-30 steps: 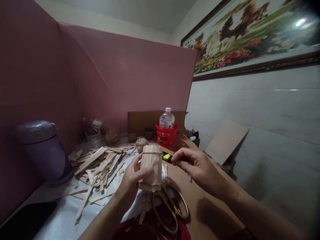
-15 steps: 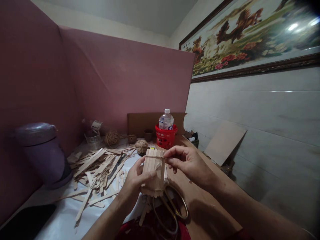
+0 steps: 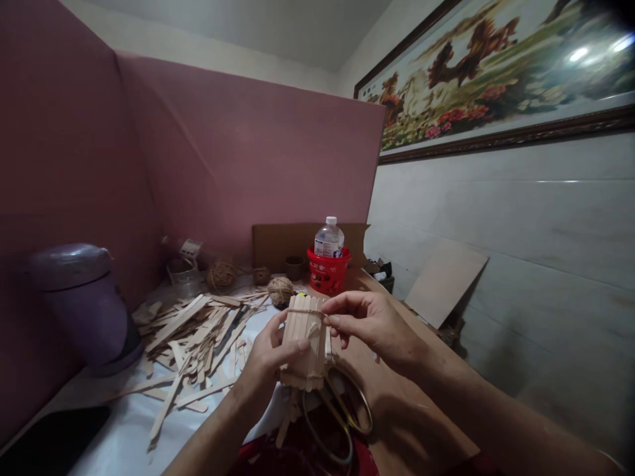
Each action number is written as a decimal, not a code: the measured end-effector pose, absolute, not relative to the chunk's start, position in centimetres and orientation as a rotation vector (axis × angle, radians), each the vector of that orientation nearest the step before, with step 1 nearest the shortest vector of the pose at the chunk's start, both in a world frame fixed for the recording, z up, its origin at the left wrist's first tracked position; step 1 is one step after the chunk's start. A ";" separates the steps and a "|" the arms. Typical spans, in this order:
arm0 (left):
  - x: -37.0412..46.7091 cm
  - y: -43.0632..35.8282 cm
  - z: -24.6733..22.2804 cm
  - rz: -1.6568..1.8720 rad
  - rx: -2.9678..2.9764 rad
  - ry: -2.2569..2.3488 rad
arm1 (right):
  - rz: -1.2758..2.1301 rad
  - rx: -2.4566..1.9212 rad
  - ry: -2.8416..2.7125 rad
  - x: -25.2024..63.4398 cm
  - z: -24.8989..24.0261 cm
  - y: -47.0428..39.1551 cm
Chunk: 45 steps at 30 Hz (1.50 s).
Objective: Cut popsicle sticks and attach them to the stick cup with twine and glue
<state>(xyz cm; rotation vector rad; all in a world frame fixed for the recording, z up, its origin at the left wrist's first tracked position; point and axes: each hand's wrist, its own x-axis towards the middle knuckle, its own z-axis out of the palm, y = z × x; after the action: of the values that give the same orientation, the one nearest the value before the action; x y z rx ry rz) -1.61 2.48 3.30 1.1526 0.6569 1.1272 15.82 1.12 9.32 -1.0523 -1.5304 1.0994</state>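
A holder made of wooden craft sticks (image 3: pixel 301 344), set side by side, is tilted in front of me. My left hand (image 3: pixel 272 350) wraps round its left side, thumb across the front. Twine (image 3: pixel 305 311) runs round the sticks near the top, and another band circles them near the bottom. My right hand (image 3: pixel 360 320) is at the upper right edge, thumb and forefinger pinched on the twine there. Below the holder are scissors (image 3: pixel 354 413) with gold-coloured handles; their blades are mostly hidden.
Loose craft sticks (image 3: pixel 198 344) are heaped on the left. Behind them lie twine balls (image 3: pixel 281 291). A red bucket (image 3: pixel 329 274) holds a plastic bottle (image 3: pixel 329 238). A purple lidded container (image 3: pixel 86 311) stands at far left, and a dark flat object (image 3: pixel 54 433) lies nearer.
My right thumb and forefinger have shifted slightly left along the twine, closer to the holder's edge. My left hand and the holder have barely moved.
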 end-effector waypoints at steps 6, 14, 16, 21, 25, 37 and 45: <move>-1.4 2.7 3.0 1.147 1.120 0.677 | 1.070 -1.035 -1.528 16.1 8.7 1.3; -1.5 2.2 3.5 1.136 1.134 0.661 | 1.051 -1.023 -1.541 16.0 8.6 1.4; -1.6 2.2 3.6 1.126 1.145 0.659 | 1.045 -1.022 -1.546 15.9 8.5 1.6; -1.6 2.2 3.5 1.127 1.166 0.667 | 1.032 -1.036 -1.572 15.6 8.4 1.7; -1.6 2.3 3.4 1.113 1.168 0.663 | 0.991 -1.044 -1.610 15.6 8.5 1.6; -1.6 2.2 3.4 1.139 1.137 0.680 | 0.790 -1.056 -1.741 15.7 9.0 1.5; -1.5 2.3 3.2 1.150 1.136 0.704 | 0.553 -1.039 -1.905 15.1 9.6 1.1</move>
<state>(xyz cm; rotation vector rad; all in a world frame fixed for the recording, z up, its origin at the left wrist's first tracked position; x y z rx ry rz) -1.51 2.33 3.25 1.1359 0.7035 1.1497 15.06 1.08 9.61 -1.0390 -1.9055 0.5532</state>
